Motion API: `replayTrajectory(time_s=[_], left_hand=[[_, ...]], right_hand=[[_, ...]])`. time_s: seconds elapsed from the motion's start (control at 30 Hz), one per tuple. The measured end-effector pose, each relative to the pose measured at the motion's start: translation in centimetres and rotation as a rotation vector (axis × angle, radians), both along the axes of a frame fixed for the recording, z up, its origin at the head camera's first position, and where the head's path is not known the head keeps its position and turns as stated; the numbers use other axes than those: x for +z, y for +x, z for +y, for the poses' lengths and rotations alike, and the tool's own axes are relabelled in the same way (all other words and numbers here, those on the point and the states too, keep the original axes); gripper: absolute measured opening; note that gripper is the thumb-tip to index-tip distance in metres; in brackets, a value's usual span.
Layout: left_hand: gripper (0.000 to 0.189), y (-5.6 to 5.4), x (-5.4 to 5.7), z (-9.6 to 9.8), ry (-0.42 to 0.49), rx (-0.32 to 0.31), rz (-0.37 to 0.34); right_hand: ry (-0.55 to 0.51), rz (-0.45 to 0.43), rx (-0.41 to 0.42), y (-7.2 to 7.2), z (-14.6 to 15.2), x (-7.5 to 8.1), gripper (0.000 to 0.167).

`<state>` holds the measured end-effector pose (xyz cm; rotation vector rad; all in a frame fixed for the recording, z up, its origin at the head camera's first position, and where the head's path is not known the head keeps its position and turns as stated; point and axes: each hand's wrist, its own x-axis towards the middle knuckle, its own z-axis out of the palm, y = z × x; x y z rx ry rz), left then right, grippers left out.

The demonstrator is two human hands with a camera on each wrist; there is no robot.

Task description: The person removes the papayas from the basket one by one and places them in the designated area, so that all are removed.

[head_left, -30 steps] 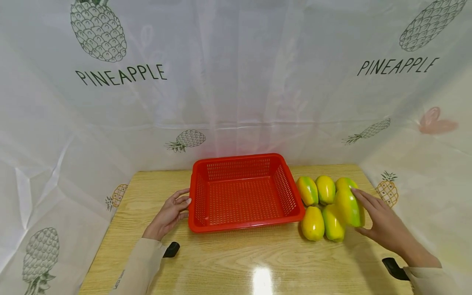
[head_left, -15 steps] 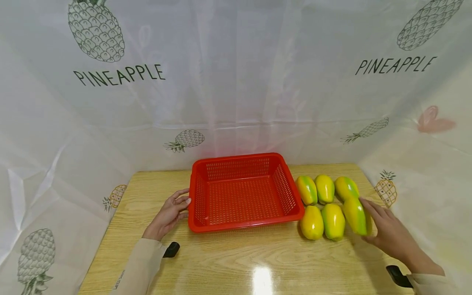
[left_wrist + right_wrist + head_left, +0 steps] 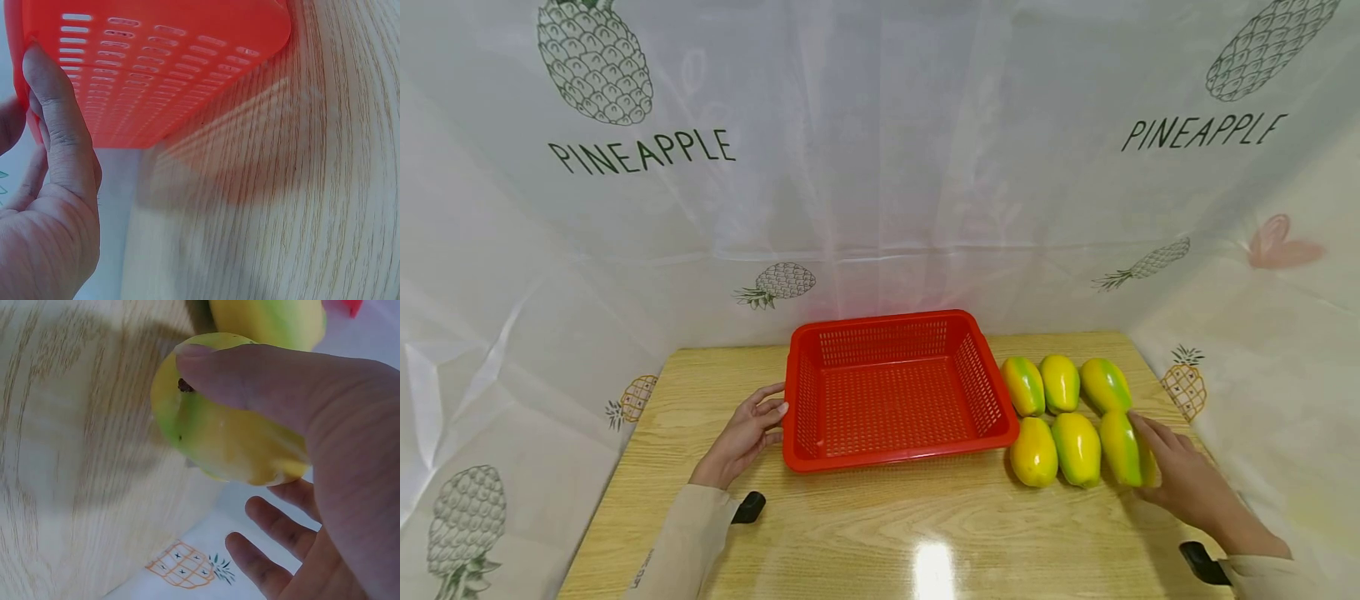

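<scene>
A red plastic basket (image 3: 902, 460) with slotted walls stands on the table, and nothing lies inside it. My left hand (image 3: 747, 435) holds its left rim; in the left wrist view a finger (image 3: 59, 119) lies against the outer wall under the rim. At the right, my right hand (image 3: 1183, 475) grips a yellow-green oval fruit (image 3: 1120, 448) at the near end of the fruit group. Seen from the right wrist, the thumb (image 3: 250, 378) lies across this fruit (image 3: 206, 434), other fingers stand away from it, and its far side is hidden.
Several similar fruits (image 3: 1077, 450) stand in two rows between the basket and my right hand. The wooden table (image 3: 850, 533) meets a pale pineapple-printed cloth (image 3: 880, 208) at the back and both sides.
My right hand has brought its fruit down and toward the near right, from over the other fruits to the near row's right end. The left hand and basket have stayed put.
</scene>
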<state>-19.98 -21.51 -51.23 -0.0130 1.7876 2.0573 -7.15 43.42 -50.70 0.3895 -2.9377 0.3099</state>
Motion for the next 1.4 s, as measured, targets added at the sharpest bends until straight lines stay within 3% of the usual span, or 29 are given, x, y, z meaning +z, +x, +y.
replayTrajectory(time_s=[0.47,0.9,1.4], left_hand=[[0.059,-0.05,0.12,0.1,0.008,0.011,-0.016],[0.058,-0.08,0.04,0.04,-0.01,0.015,-0.018],[0.06,-0.04,0.05,0.04,0.007,0.009,-0.02]], right_hand=[[0.004,-0.013,0.006,-0.28,-0.3,-0.67,0.129],[-0.049,-0.147,-0.023,-0.89,-0.13,-0.55,0.124],[-0.059,-0.139,-0.012,-0.83,0.13,-0.78,0.124]])
